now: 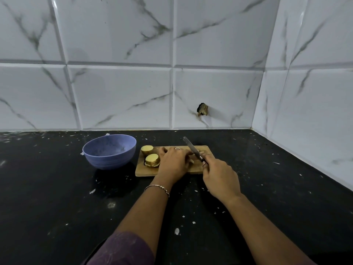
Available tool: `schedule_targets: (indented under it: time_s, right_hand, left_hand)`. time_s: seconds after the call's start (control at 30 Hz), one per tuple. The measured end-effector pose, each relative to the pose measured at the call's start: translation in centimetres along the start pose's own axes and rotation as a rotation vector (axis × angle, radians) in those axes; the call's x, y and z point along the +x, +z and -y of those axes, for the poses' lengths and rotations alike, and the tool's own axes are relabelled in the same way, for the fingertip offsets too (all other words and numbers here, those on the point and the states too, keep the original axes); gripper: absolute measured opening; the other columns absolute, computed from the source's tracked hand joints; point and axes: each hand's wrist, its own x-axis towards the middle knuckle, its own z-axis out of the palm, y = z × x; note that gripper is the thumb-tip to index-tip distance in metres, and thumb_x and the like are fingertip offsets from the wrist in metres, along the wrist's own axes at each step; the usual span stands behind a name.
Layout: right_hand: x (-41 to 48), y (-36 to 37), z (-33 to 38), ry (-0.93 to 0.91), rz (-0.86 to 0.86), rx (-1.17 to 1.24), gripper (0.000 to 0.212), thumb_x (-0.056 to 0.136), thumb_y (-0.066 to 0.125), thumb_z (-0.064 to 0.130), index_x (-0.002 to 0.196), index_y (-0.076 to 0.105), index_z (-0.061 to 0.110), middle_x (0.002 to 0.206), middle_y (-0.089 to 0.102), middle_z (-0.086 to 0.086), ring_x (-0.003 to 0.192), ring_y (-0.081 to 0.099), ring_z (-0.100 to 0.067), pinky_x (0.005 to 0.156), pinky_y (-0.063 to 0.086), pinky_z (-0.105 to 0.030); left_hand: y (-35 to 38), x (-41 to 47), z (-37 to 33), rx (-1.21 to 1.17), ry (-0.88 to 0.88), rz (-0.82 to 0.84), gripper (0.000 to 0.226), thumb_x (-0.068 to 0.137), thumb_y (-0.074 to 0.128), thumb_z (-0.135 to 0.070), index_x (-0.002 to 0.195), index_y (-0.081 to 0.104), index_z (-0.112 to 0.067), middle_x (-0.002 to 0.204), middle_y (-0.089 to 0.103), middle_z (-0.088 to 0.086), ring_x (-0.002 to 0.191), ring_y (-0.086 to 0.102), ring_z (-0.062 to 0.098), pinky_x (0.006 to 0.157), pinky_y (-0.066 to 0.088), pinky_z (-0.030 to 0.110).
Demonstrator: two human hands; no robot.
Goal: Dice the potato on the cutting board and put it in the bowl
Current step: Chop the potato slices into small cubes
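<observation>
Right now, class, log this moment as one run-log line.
left hand: on cutting board beside knife | right hand: grips knife | two potato chunks: board end nearest bowl | bowl: no potato seen

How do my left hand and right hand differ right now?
The left hand rests on the cutting board, hiding what is under it; the right hand grips the knife. The left hand wears a ring and a bracelet at the wrist; the right hand shows neither. Both reach to the board.
</observation>
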Motion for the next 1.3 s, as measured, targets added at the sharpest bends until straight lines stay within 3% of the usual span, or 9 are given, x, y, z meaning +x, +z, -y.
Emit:
schedule_targets:
  time_s: [0.2, 0.37, 0.57, 1.13, 1.3]
  right_hand:
    - [-0.2, 0.0, 0.1, 0.000, 0.020, 0.007, 0.032, 0.103, 0.046, 0.028, 0.134, 0.053, 0.034, 0.085, 0.053, 0.017, 0.070, 0.054, -0.005, 0.070, 0.052, -0.028]
    - [-0.7, -0.1, -0.1, -0.006, 0.032, 0.008, 0.030, 0.103, 0.046, 0.027, 0.130, 0.056, 0.034, 0.083, 0.052, 0.016, 0.070, 0.052, -0.005, 0.068, 0.046, -0.027]
    - [-0.9, -0.4, 0.1, -0.008, 0.050, 0.014, 0.032, 0.102, 0.047, 0.027, 0.132, 0.055, 0.034, 0.085, 0.054, 0.015, 0.073, 0.056, -0.007, 0.071, 0.051, -0.029]
    - [-1.2, -0.6, 0.4, -0.010, 0.040, 0.020, 0.033, 0.103, 0.046, 0.027, 0.133, 0.056, 0.035, 0.078, 0.050, 0.016, 0.059, 0.045, 0.000, 0.058, 0.035, -0.019]
    - [-1.2, 0.1, 0.8, -0.037, 0.046, 0.010, 0.035, 0.102, 0.046, 0.023, 0.133, 0.057, 0.036, 0.106, 0.063, 0.009, 0.082, 0.053, -0.006, 0.070, 0.039, -0.022]
  left_hand:
    - [0.1, 0.1, -0.2, 0.062, -0.039, -0.007, 0.023, 0.094, 0.055, -0.044, 0.111, 0.068, -0.035, 0.113, 0.064, -0.007, 0.121, 0.047, 0.017, 0.108, 0.020, 0.050]
    - [0.3, -0.1, -0.6, 0.083, -0.147, -0.091, 0.024, 0.093, 0.054, -0.044, 0.100, 0.070, -0.027, 0.103, 0.066, -0.004, 0.105, 0.057, 0.018, 0.105, 0.024, 0.048]
    - [0.5, -0.6, -1.0, 0.063, -0.174, -0.097, 0.021, 0.094, 0.055, -0.041, 0.098, 0.069, -0.026, 0.101, 0.066, -0.005, 0.101, 0.059, 0.017, 0.105, 0.024, 0.048]
    - [0.5, -0.6, -0.6, -0.017, -0.221, -0.114, 0.017, 0.092, 0.060, -0.038, 0.097, 0.071, -0.027, 0.102, 0.066, -0.008, 0.101, 0.058, 0.013, 0.097, 0.027, 0.042]
    - [0.4, -0.6, -0.6, -0.036, -0.227, -0.108, 0.015, 0.092, 0.060, -0.037, 0.097, 0.070, -0.027, 0.098, 0.066, -0.008, 0.098, 0.058, 0.013, 0.098, 0.028, 0.042]
